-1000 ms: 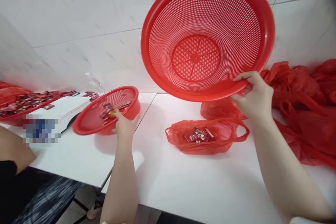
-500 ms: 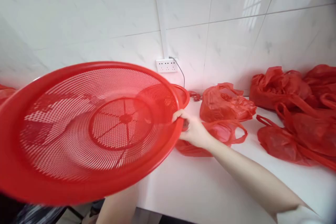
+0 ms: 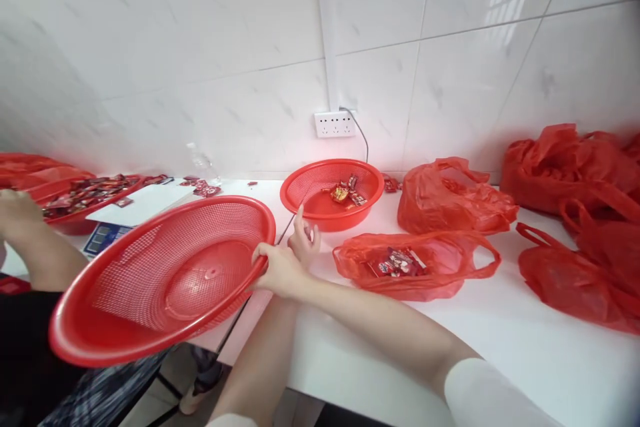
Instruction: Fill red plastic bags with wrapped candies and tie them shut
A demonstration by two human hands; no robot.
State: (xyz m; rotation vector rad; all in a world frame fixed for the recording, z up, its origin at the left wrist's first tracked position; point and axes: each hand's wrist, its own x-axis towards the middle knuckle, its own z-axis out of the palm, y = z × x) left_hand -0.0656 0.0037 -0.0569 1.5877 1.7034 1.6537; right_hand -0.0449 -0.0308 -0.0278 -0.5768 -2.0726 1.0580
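- The right hand (image 3: 283, 270) has its grip closed on the right rim of the large basket (image 3: 150, 280), left of centre in the frame.
- From that grip, the large basket extends toward the lower left; it is tilted, its long axis as seen running from lower left to upper right.
- The right forearm crosses over the left one, so the right hand lies nearer the large basket.
- The left hand (image 3: 305, 243) is just beyond, its fingers partly curled; I cannot tell whether its grip has hold of anything.
- The left hand is nearer the small basket (image 3: 333, 219), which stands on the bench (image 3: 380, 353) at centre, packets (image 3: 345, 192) inside.
- An open bag (image 3: 400, 283) lies right of both hands.
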